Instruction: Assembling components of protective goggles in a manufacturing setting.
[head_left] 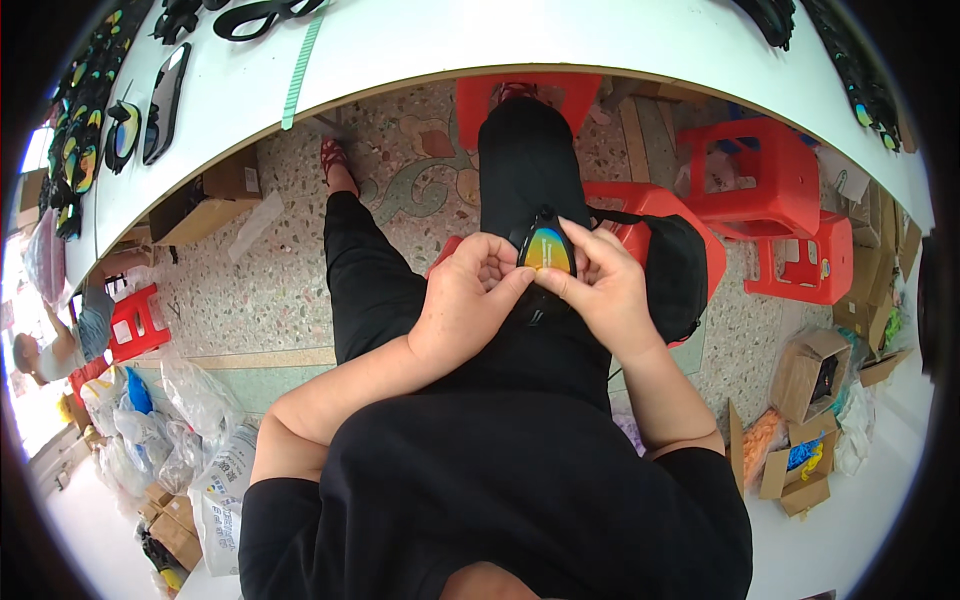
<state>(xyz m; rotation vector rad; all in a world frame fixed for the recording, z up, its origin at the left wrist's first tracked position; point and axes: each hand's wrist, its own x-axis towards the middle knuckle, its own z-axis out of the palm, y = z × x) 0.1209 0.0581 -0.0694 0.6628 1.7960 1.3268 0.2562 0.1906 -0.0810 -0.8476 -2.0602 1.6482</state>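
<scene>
Above my lap, both hands hold a pair of swim goggles with black frames; one mirrored lens (547,252), shaded blue to orange, faces up. My left hand (468,290) pinches the lens's left and lower edge between thumb and curled fingers. On the other side my right hand (605,285) grips the frame, its thumb near the lower rim. The two thumbs almost meet below the lens. Most of the rest of the goggles is hidden by my fingers.
Ahead curves a white table (400,40) bearing a phone (166,103), a green strip (303,70) and several goggles (122,136). Red stools (750,170) stand at the right, near a black bag (675,275). Cartons (800,460) and plastic bags (165,430) lie around; another person (60,345) is far left.
</scene>
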